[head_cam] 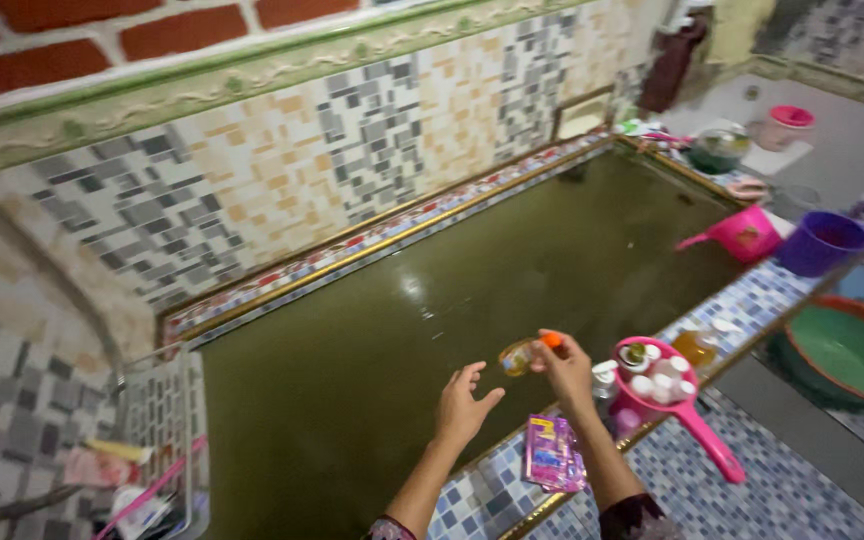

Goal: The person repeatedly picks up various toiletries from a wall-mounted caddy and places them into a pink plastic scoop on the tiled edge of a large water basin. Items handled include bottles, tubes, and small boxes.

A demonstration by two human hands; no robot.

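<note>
My right hand (566,371) holds a small clear bottle (519,356) with an orange cap, tipped sideways over the edge of a large tiled water basin (372,250). My left hand (465,407) hovers open beside it, fingers spread, holding nothing. Both hands are above the dark green water (422,330), near the mosaic rim. A purple sachet packet (552,452) lies on the rim just below my right forearm.
A pink water dipper (672,400) full of small bottles rests on the blue mosaic ledge (752,300). Further right are a pink scoop (742,236), a purple pot (824,243) and a green basin (847,350). A wire rack (147,440) stands at left.
</note>
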